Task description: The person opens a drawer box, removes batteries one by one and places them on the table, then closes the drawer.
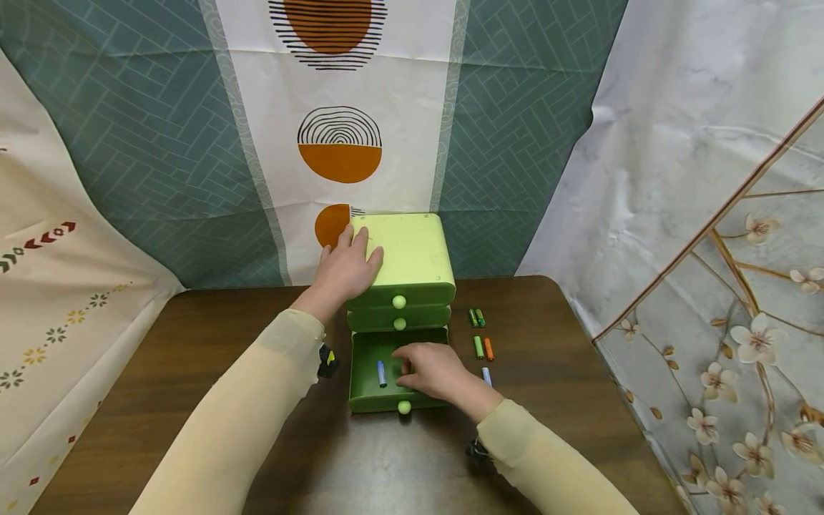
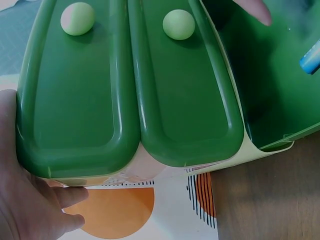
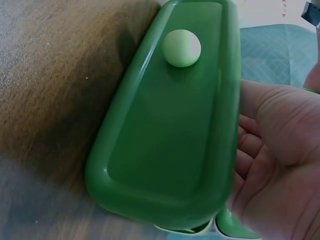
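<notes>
A small green drawer cabinet (image 1: 405, 247) stands on the table with its bottom drawer (image 1: 370, 343) pulled out. My left hand (image 1: 344, 272) rests on the top at the left edge, fingers spread. Inside the drawer lies a small blue cylinder (image 1: 382, 373), battery-like in shape; its end also shows in the left wrist view. My right hand (image 1: 434, 368) reaches over the drawer's right part, to the right of the cylinder. Its fingers are loosely bent, thumb and forefinger apart, and nothing shows between them. The drawer's front (image 3: 160, 125) hides its fingertips in the right wrist view.
Right of the cabinet lie two green-and-black batteries (image 1: 476, 318), a light green cylinder (image 1: 478, 347), an orange cylinder (image 1: 488, 349) and a pale blue one (image 1: 486, 376). The upper two drawers, with round knobs (image 1: 399, 302), are pushed in. Patterned cloth hangs behind the table.
</notes>
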### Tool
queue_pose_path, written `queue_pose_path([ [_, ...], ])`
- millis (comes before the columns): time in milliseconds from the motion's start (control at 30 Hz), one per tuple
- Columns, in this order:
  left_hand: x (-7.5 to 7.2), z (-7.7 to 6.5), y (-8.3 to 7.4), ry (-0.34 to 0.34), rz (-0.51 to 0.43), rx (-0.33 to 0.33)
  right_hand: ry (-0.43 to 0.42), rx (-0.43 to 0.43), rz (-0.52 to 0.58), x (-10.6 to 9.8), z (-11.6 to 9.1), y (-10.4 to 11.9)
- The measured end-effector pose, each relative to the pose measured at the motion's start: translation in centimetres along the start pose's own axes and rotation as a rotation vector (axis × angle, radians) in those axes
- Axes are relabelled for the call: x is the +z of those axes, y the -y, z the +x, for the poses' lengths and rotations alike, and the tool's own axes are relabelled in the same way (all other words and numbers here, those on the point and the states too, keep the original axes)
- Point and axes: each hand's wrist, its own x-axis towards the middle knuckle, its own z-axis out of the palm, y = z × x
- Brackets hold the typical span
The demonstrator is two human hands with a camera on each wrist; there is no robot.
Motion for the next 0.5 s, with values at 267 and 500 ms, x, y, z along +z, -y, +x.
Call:
queue_pose_path([
  [267,0.0,0.0,0.0,0.004,-0.007,-0.003,0.025,0.008,0.004,0.9,0.8,0.1],
  [500,0.0,-0.1,0.0,0.006,-0.011,-0.006,0.054,0.024,0.011,1.3,1.4,0.3],
])
